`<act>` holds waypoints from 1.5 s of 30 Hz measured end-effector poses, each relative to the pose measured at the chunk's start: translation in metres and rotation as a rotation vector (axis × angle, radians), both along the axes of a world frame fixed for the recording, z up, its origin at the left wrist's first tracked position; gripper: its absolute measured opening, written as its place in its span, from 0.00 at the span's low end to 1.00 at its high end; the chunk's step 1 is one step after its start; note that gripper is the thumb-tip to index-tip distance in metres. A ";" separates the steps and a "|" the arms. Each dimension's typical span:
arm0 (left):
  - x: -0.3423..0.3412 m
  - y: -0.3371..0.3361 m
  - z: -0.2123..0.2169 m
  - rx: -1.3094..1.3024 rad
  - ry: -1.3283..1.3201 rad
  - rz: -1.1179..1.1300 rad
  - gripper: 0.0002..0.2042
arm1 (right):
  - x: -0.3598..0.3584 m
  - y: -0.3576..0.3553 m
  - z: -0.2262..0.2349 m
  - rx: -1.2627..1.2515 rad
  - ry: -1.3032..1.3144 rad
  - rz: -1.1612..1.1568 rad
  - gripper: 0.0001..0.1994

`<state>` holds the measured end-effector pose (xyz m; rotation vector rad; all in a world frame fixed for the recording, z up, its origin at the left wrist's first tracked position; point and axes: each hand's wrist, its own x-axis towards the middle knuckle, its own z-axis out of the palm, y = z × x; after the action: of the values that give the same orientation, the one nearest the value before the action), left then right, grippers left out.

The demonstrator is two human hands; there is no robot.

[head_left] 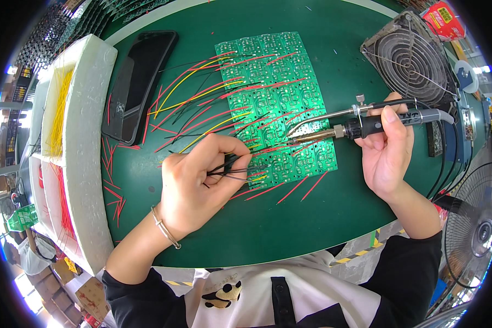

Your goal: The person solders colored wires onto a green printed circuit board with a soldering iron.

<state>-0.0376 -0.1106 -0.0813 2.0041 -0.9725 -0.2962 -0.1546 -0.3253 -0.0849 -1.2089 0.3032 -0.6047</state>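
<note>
A panel of green circuit boards (pixel 303 104) lies on the green table, with red, yellow and black wires attached and trailing off mostly to its left. My left hand (pixel 205 172) is closed on several black wires (pixel 220 170) at the panel's lower left edge. In my right hand (pixel 388 150) is a black soldering iron (pixel 366 126) with a thin metal feed tube (pixel 333 113) fixed along it. Its tip points left and is over the lower middle of the panel; whether it touches a board I cannot tell.
A white foam box (pixel 95 164) with yellow and red wires stands at the left. Beside it lie a black phone (pixel 142 82) and loose red wire pieces (pixel 112 188). A fan with a round wire guard (pixel 410 63) stands at the back right, a larger fan (pixel 481 232) at the lower right.
</note>
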 end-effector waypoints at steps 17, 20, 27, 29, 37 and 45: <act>0.001 -0.001 -0.001 0.003 -0.027 -0.001 0.07 | -0.001 0.001 0.001 -0.145 -0.039 -0.042 0.07; 0.001 -0.001 -0.001 -0.004 -0.018 -0.002 0.07 | -0.001 0.000 -0.001 -0.127 -0.068 -0.028 0.06; 0.001 -0.001 0.001 -0.008 -0.005 -0.012 0.07 | 0.002 -0.006 0.001 0.164 0.032 -0.102 0.07; 0.001 -0.002 0.003 0.001 -0.012 -0.022 0.07 | 0.004 -0.009 0.000 0.165 0.028 -0.071 0.08; 0.017 0.015 0.028 -0.049 -0.037 0.086 0.02 | 0.002 -0.009 0.004 0.173 0.007 -0.045 0.09; -0.004 0.019 0.059 -0.140 -0.002 -0.005 0.05 | -0.002 -0.007 0.006 0.126 -0.040 -0.018 0.12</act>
<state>-0.0417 -0.0914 -0.0227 1.8761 -0.9729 -0.2223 -0.1565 -0.3323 -0.0790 -1.0725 0.3137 -0.6158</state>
